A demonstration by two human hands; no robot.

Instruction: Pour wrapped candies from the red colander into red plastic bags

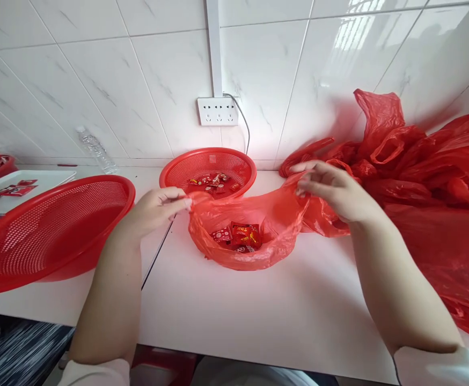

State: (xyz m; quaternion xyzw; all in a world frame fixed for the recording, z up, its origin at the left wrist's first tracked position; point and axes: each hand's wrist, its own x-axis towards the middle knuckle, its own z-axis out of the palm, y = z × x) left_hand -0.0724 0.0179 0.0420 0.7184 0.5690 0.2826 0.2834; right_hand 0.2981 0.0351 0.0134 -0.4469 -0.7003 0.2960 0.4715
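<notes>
A red plastic bag [277, 252] rests on the white table in front of me, its mouth spread wide. Inside it lie several small red printed packets [246, 235]. My left hand [160, 208] pinches the bag's left edge between thumb and fingers. On the opposite side, my right hand [331, 187] grips the bag's right edge near its handle. Just behind the bag stands a round red plastic basket [208, 161] with several small packets at its bottom; the bag hides part of its front rim.
A large red basket [116, 195] stands at the left. Beyond it are a white tray [53, 179] with red packets and a clear plastic bottle [97, 150]. Many red plastic bags [427, 177] are heaped at the right. A socket strip [218, 111] is on the tiled wall.
</notes>
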